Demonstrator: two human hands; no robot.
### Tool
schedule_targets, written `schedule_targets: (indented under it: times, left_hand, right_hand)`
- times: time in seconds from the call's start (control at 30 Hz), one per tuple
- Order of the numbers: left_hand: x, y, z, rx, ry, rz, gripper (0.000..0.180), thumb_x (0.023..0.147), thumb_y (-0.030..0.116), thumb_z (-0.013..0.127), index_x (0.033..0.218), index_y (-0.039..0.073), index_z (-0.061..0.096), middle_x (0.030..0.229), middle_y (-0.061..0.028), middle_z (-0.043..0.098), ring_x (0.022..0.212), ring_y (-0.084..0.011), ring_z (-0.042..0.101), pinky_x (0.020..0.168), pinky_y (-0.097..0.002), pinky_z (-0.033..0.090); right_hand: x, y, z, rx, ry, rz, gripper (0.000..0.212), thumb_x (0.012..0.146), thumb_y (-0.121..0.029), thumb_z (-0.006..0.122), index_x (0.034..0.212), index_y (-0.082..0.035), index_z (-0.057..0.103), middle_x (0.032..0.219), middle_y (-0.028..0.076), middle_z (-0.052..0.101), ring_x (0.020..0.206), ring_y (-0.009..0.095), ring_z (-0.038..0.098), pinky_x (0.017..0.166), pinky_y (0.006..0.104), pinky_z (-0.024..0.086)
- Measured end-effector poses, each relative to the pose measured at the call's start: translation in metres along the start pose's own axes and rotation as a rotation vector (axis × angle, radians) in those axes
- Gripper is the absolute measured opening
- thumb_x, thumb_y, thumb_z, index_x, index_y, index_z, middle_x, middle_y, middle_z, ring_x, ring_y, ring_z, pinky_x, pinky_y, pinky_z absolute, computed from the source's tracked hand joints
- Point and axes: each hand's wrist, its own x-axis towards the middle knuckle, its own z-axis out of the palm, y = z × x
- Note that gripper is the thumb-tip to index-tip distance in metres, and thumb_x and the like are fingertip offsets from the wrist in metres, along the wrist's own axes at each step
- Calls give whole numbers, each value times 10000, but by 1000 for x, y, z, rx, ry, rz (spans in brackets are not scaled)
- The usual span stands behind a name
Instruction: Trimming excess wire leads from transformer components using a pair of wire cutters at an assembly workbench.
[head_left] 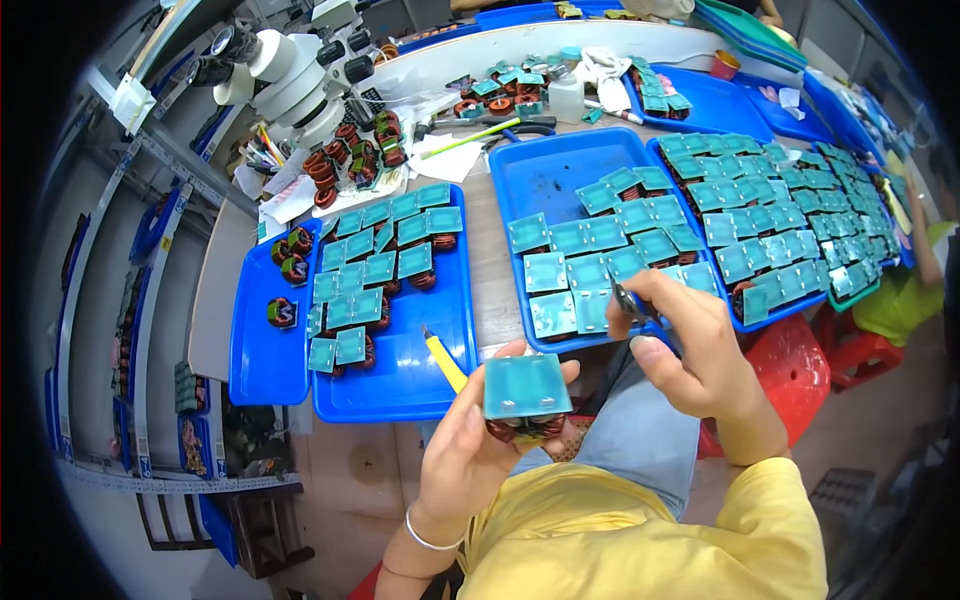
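My left hand [463,452] is closed around a wire-wound coil with a flat teal square plate [527,384] on top. The coil's dark and copper-coloured windings show below the plate, and I hold it in front of my lap. To the right and a little above it, my right hand [690,345] is closed on a small dark hand tool that looks like cutting pliers [627,298]. The tool is apart from the plate; its handles are mostly hidden by my fingers. A yellow-handled pointed tool [445,362] lies at the near edge of the left tray, beside my left fingers.
Plated coils fill part of a blue tray [400,400] at left and a blue tray [540,165] at right. Further trays [690,235] stand rightward. A small tray [265,375] holds bare coils. A microscope [290,75] stands back left; a red stool [790,370] is right.
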Motion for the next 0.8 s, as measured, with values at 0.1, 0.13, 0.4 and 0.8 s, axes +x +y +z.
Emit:
schedule_targets:
  times: [0.1,0.13,0.4,0.8]
  left_hand:
    - [3,-6,-12,19,55,-20,733,830,444,577,1340,4,287,1125,-214,527,748,-258,538,614,-307,429]
    - [4,-9,-16,135,-47,118,785,773,457,651,1324,17,306,1100,-179,538,756,-233,535,610,-291,426]
    - [-1,-6,-15,366,94,209,780,649,193,804,1257,34,341,1123,-84,500,960,-135,523,790,-256,457]
    - [-4,2,-13,832,-5,441,727,629,104,815,1207,27,381,1145,-84,468,969,-139,525,822,-256,466]
  right_hand:
    - [-1,-2,-2,-94,-115,-106,404,798,-303,585,1040,14,526,923,147,559,837,292,542,751,353,430]
    - [-5,-2,-2,-87,-187,-87,463,812,-358,584,1103,-4,514,967,154,527,882,313,499,784,365,403]
    - [-17,-12,11,-334,-230,-200,479,710,-455,666,940,-48,564,748,68,479,657,245,476,596,339,371]
    - [-24,-20,7,-392,-254,-239,469,691,-421,686,938,-40,567,726,60,451,642,226,451,576,333,357]
